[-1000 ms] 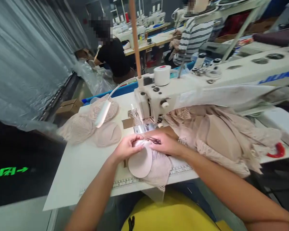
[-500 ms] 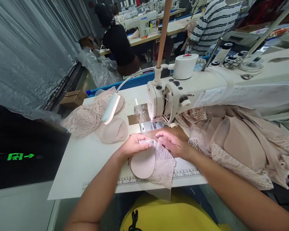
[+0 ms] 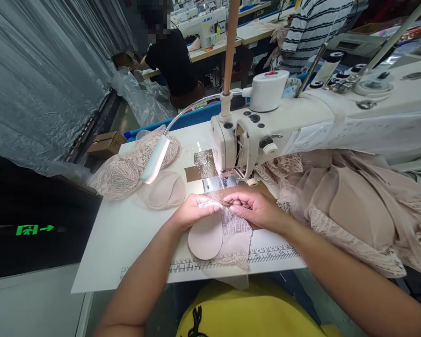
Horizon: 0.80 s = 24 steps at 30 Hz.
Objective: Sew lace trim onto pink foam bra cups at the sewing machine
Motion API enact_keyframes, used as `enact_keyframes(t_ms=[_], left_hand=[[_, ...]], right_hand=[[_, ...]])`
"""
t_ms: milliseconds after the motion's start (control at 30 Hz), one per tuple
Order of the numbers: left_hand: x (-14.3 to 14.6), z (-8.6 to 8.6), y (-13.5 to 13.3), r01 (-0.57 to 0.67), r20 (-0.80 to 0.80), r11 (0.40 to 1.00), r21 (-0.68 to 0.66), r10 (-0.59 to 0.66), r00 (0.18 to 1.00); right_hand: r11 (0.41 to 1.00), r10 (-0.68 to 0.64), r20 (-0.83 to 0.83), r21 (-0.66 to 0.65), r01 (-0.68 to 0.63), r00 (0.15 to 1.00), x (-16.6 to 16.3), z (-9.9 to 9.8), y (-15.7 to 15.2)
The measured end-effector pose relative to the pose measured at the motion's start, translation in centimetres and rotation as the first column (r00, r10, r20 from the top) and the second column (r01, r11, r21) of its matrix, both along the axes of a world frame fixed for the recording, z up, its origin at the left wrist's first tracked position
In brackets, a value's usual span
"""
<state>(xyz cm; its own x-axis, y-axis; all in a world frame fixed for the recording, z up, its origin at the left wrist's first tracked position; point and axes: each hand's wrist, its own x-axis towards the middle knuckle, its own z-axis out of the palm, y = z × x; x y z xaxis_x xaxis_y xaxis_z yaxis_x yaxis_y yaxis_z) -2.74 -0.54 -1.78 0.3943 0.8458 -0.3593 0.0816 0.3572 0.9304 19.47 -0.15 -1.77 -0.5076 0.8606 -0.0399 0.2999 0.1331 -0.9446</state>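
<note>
My left hand (image 3: 196, 210) is closed on the upper edge of a pale pink bra cup piece (image 3: 205, 238), thumb on top. Lace fabric (image 3: 235, 229) joined to the cup hangs down to its right, over the printed ruler. In my right hand (image 3: 256, 208) is a slim, pointed metal tool (image 3: 236, 204) that looks like thread snips, its tip at the lace edge beside my left thumb. Both hands are just in front of the sewing machine's (image 3: 228, 145) needle area. The exact contact between tip and fabric is too small to make out.
Lace cups (image 3: 126, 171) and another cup piece (image 3: 166, 189) lie on the left of the table (image 3: 105, 252). A heap of beige lace garments (image 3: 358, 210) is on the right. A lamp (image 3: 156, 159) hangs over the left side. Two people sit beyond the machine.
My right fingers have turned, and the metal tool now lies level, pointing left at the lace edge. The cup and lace have shifted slightly left. A person in the background has leaned and turned.
</note>
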Motion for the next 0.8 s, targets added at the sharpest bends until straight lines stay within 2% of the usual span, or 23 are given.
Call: enact_keyframes(t_ms=[233, 533, 667, 800], left_hand=[[0.2, 0.0, 0.0, 0.018, 0.053, 1.000, 0.000, -0.018, 0.998], [0.0, 0.3, -0.1, 0.071, 0.012, 0.997, 0.005, -0.071, 0.997], [-0.2, 0.2, -0.2, 0.056, 0.072, 0.997, -0.052, -0.053, 0.996], [-0.3, -0.2, -0.1, 0.064, 0.054, 0.998, -0.026, -0.063, 0.997]], right_hand=[[0.999, 0.022, 0.016, -0.031, -0.022, 1.000, -0.9, 0.8, -0.5], [0.999, -0.018, 0.003, 0.037, 0.018, 1.000, -1.4, 0.3, -0.3], [1.000, 0.003, -0.017, 0.001, -0.003, 1.000, -0.9, 0.0, 0.0], [0.998, 0.053, 0.007, -0.016, -0.053, 0.999, -0.6, 0.1, 0.3]])
